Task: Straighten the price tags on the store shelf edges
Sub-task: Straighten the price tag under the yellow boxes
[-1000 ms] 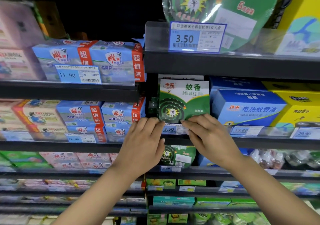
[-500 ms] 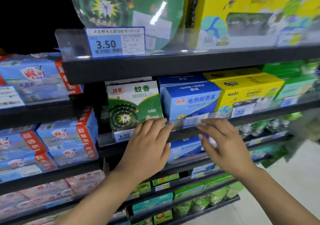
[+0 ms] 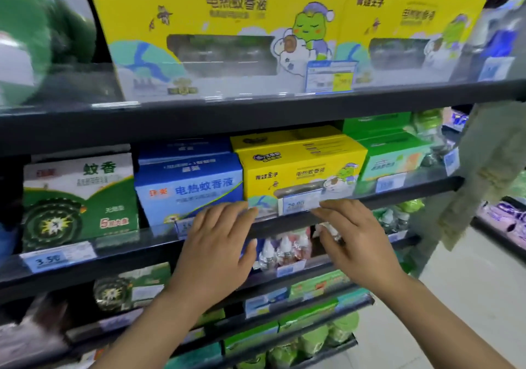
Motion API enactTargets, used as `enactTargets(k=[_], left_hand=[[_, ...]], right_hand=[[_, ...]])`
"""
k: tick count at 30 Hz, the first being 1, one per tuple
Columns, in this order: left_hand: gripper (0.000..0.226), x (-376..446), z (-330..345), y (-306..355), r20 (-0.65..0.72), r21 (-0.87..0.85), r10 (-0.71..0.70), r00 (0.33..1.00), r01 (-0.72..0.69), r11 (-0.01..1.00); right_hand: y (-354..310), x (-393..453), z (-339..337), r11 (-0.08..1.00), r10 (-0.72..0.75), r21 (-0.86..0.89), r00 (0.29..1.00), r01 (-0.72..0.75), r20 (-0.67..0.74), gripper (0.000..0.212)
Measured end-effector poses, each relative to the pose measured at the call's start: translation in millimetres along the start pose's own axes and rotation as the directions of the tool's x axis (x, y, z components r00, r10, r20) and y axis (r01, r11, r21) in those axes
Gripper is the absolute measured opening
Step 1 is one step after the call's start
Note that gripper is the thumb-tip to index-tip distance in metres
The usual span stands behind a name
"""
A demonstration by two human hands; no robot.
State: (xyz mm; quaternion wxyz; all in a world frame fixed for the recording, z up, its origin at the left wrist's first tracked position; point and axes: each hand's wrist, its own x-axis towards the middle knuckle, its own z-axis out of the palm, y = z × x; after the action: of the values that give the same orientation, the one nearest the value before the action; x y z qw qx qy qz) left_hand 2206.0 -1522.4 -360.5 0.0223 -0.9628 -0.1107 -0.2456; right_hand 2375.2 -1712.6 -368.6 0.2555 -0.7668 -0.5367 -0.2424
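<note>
A white and blue price tag reading 29.80 sits in the clear strip on the middle shelf edge, in front of a yellow box. My right hand is spread, fingertips touching that tag's right end. My left hand is flat against the shelf edge left of it, covering most of another tag below the blue box. Neither hand holds anything. A 3.50 tag sits at the far left under the green mosquito-coil box.
The upper shelf carries large yellow boxes and a tilted blue tag. More tags line the shelf edge to the right. Lower shelves hold refill bottles and green packs. The aisle floor opens to the right.
The view and both hands have shifted right along the middle shelf, from the 3.50 tag past the blue box's tag to the 29.80 tag under the yellow box.
</note>
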Motion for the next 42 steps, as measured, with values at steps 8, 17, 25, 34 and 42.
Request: enactTargets(k=[8,17,25,34,42], left_hand=[[0.048,20.3,19.0,42.3,-0.003,0.047,-0.111,0.994,0.111,0.993],[0.049,54.0,41.2,82.2,0.045,0.031,-0.056,0.997,0.054,0.998],[0.048,93.3,55.0,114.8,0.047,-0.070,0.101,0.994,-0.098,0.993],[0.048,140.5,78.0,174.5,0.027,-0.093,0.185,0.982,-0.182,0.979],[0.048,193.0,110.5,230.8,0.032,-0.041,0.135,0.990,-0.134,0.990]], right_hand=[[56.4,1.4,0.7,0.997,-0.070,0.051,0.996,0.067,0.063,0.037],[108.9,-22.5,4.4,1.000,0.018,0.015,0.982,-0.021,0.190,0.039],[137.3,-49.3,-31.4,0.972,0.233,-0.095,0.949,-0.217,0.212,0.041],[211.0,-61.7,-72.7,0.926,0.373,-0.084,0.926,-0.367,0.059,0.043],[290.3,-46.8,-91.5,0.938,0.344,-0.039,0.939,-0.343,0.025,0.049]])
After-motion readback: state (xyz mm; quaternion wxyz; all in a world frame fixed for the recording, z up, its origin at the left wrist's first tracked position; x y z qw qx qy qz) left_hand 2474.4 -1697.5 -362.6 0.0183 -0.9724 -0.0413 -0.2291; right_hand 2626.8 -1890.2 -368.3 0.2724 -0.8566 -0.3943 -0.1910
